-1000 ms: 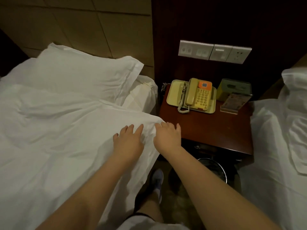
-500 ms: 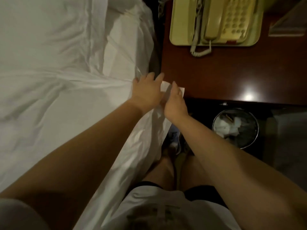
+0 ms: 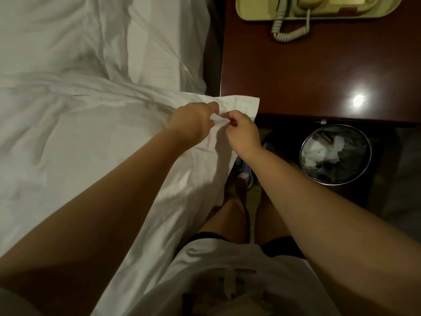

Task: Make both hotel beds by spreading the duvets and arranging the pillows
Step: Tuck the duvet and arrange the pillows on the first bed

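Note:
A white duvet covers the bed on the left, wrinkled, its side hanging down toward my legs. Its top corner juts onto the edge of the nightstand. My left hand grips a fold of the duvet just below that corner, fingers curled. My right hand pinches the same fold from the right, the two hands almost touching. A white pillow lies at the head of the bed beyond the duvet edge.
The dark wooden nightstand stands right of the bed, with a cream tray and a telephone at its back. A round metal bin with crumpled paper sits on the floor under it. My legs stand between bed and bin.
My view has tipped downward and closer. Both hands went from lying flat on the duvet corner to curling and pinching a fold of it near the nightstand edge.

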A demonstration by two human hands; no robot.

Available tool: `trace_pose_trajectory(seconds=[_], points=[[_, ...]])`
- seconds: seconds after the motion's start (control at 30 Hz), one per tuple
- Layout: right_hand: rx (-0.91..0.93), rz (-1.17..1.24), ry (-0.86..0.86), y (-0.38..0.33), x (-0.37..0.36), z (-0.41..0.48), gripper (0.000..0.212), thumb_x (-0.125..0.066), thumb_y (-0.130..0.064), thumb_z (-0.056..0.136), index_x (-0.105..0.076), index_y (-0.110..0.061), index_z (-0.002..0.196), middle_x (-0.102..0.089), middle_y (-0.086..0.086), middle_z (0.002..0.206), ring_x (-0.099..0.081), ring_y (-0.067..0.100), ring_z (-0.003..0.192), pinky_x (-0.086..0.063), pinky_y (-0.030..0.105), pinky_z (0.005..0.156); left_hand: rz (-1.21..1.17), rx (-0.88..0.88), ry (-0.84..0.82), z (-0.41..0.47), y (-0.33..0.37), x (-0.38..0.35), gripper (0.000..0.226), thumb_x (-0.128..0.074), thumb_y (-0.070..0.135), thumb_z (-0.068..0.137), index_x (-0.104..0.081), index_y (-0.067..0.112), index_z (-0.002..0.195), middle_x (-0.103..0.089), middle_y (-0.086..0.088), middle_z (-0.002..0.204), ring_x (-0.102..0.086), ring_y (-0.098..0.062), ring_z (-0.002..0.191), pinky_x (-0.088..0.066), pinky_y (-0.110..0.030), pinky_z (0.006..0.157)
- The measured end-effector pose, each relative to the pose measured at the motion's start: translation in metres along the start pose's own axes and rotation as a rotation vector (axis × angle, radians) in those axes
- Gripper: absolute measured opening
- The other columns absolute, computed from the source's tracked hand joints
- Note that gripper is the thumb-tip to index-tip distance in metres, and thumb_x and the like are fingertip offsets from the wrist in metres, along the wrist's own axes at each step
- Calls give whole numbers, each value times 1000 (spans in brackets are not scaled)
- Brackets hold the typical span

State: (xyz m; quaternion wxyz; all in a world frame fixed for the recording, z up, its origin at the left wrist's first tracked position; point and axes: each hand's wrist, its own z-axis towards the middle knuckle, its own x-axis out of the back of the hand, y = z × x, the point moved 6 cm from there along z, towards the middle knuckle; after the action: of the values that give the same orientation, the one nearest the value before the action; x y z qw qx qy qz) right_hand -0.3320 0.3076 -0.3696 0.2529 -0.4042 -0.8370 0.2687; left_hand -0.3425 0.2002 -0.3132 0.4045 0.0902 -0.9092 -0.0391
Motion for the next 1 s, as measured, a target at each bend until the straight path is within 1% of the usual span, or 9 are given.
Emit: trace_pose_trajectory(seconds=[0.13, 0.23, 0.37, 0.5, 0.63, 0.73, 0.8, 0.93, 1.0], points=[[-17, -53, -24, 8, -5, 3, 29, -41, -4, 96, -62, -13, 114, -55, 4, 124, -52, 17, 106, -37, 20, 79, 18, 33, -27, -7, -7, -6, 26, -49, 20, 97, -53, 15, 122, -63, -10, 109, -58, -25, 97, -42, -30, 75], [-26, -48, 36, 10, -5, 6, 30, -47, -12, 97, -51, -15, 127, -46, 5, 133, -52, 21, 114, -38, 20, 82, 35, 23, -43, -16, -15, -15, 25, -49, 19, 97, -54, 15, 121, -65, -9, 109, -59, -24, 93, -40, -27, 71], [-58, -20, 46, 11, -7, 7, 55, -54, -16, 95, -29, -16, 144, -33, 8, 146, -44, 25, 124, -38, 24, 85, -7, 5, -14, -23, -20, -16, 25, -50, 22, 97, -55, 14, 120, -65, -9, 109, -60, -24, 93, -38, -25, 72], [-184, 41, 98, 22, -6, 16, 79, -63, -23, 91, -13, -19, 152, -24, 10, 153, -35, 31, 134, -39, 40, 106, -147, -4, 45, -24, -19, -8, 24, -50, 26, 97, -59, 12, 114, -66, -9, 107, -60, -24, 95, -43, -29, 80], [-240, 184, 35, 32, -11, 21, 70, -63, -24, 91, -22, -16, 148, -50, 9, 132, -51, 28, 120, -47, 40, 97, -169, -51, 37, -23, -9, 2, 27, -50, 26, 97, -59, 14, 118, -64, -9, 110, -58, -24, 103, -42, -32, 90], [-257, 183, 32, 39, -10, 20, 78, -67, -28, 88, -19, -21, 149, -40, 10, 141, -46, 29, 124, -45, 38, 97, 74, -202, -219, -33, 6, -9, 33, -49, 27, 98, -53, 23, 130, -60, -1, 121, -54, -19, 111, -37, -27, 92], [-261, 201, -2, 41, -13, 17, 87, -70, -34, 84, -16, -22, 150, -32, 9, 149, -39, 29, 131, -40, 40, 103, 187, -219, -364, -45, 5, -18, 35, -49, 29, 98, -50, 27, 132, -58, 1, 124, -52, -17, 114, -37, -27, 93], [-196, 237, -76, 35, -24, 9, 82, -72, -36, 83, -24, -21, 148, -36, 6, 148, -39, 24, 133, -37, 36, 107, 190, -205, -352, -61, -6, -20, 30, -46, 33, 98, -53, 29, 127, -53, 5, 95, -50, -12, 95, -34, -23, 81], [-162, 233, -89, 29, -29, 3, 78, -71, -37, 83, -28, -21, 146, -43, 4, 141, -44, 21, 127, -39, 33, 103, 152, -184, -322, -66, -10, -21, 28, -45, 34, 98, -54, 31, 125, -50, 8, 90, -44, -8, 88, -33, -23, 80]])
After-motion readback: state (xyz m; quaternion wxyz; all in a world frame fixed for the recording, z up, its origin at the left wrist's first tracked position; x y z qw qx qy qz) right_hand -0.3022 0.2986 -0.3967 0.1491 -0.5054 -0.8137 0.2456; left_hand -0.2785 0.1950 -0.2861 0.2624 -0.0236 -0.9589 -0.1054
